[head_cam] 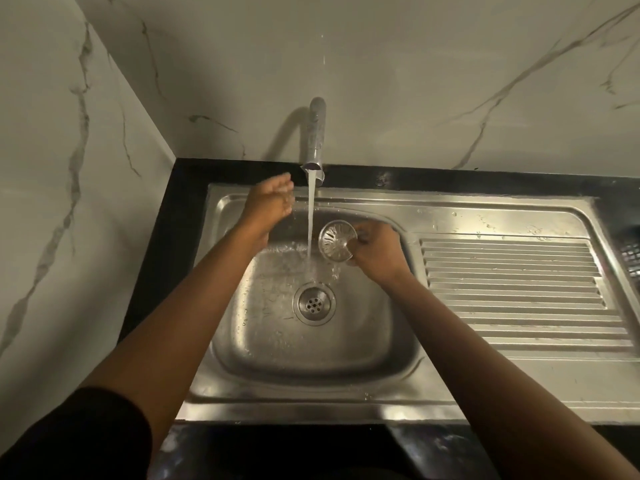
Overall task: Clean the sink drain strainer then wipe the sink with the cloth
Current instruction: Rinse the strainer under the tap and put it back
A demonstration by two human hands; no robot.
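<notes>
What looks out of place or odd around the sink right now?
Only the strainer: it is out of the drain, held by the right hand beside the running water. No spill or damage shows.

We see the sink set into the counter, its basin on the left and the ribbed draining board on the right. The drain sits in the basin floor. The tap stands at the far side, its water stream falling just beyond the drain. Our left hand is left of the stream, apart from it; our right hand is right of it, gripping the strainer just beside the stream, above the basin.
</notes>
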